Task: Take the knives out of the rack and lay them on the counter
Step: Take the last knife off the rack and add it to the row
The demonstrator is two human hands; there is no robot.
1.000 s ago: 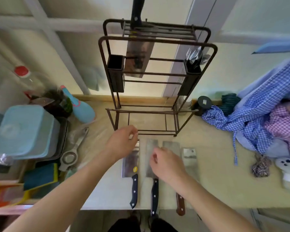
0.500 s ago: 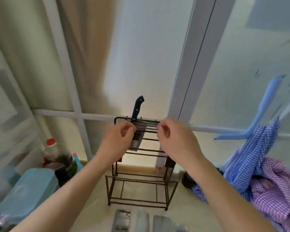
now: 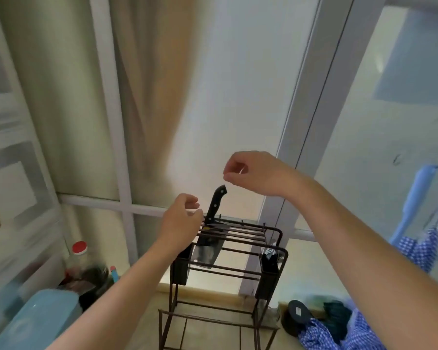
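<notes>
A dark metal wire rack (image 3: 250,234) stands on the counter (image 3: 208,324). One cleaver (image 3: 208,251) hangs in its top slots, its black handle (image 3: 216,204) sticking up. My left hand (image 3: 181,223) is at the rack's top left corner, just left of that handle, fingers curled and holding nothing. My right hand (image 3: 253,173) hovers above the handle's tip, fingers loosely curled, not touching it. The knives laid on the counter are out of view.
A black cutlery cup (image 3: 269,263) hangs on the rack's right side, another cup (image 3: 180,265) on its left. A light-blue lidded box (image 3: 36,322), a red-capped bottle (image 3: 77,256) and dark items sit left. Blue checked cloth (image 3: 321,334) and a black round object (image 3: 297,314) lie right.
The view has tilted up from the counter to the rack's top. Both hands rose from the laid-out knives; my right hand now hovers above the last cleaver's handle, my left beside it.
</notes>
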